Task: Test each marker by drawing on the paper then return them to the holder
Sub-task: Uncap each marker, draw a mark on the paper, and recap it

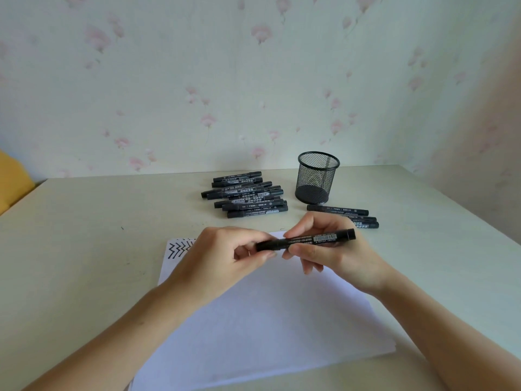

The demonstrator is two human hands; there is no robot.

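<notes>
A black marker (307, 240) lies level between both hands above the white paper (267, 314). My left hand (225, 255) pinches its left, cap end; my right hand (329, 249) grips the barrel. Black zigzag lines (180, 248) mark the paper's far left corner. A black mesh holder (317, 177) stands upright and empty behind the hands. A pile of several black markers (245, 197) lies left of the holder. Three more markers (341, 214) lie in front of it, partly hidden by my right hand.
The pale table (84, 249) runs to a flowered wall at the back. A yellow object (14, 182) sits beyond the table's far left edge. The table's right edge slopes down past the right hand.
</notes>
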